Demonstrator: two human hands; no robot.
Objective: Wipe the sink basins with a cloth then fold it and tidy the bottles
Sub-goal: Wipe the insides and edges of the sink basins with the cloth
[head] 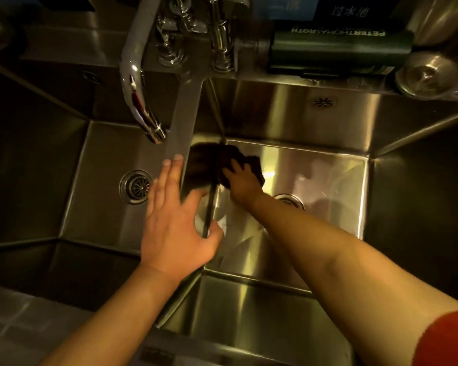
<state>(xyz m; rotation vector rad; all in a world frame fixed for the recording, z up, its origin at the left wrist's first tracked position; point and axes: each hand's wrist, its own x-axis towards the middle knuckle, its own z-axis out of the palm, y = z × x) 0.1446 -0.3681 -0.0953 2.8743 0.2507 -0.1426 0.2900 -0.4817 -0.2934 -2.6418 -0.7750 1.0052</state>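
Note:
A double steel sink fills the view, with a left basin (98, 207) and a right basin (328, 180) split by a narrow divider (185, 112). My right hand (242, 182) is down in the right basin's far left corner and presses a dark cloth (249, 161) against the floor and wall there. My left hand (175, 220) lies on the divider with straight fingers, thumb hanging over the right basin's side. A dark green bottle (341, 51) lies on its side on the back ledge, label upside down.
A chrome faucet spout (138, 101) curves over the left basin, with taps (196, 30) behind it. Each basin has a drain, left drain (136, 186) and right drain (288, 200). A round metal lid (428, 73) sits at the back right. A pale counter edge (19, 320) runs bottom left.

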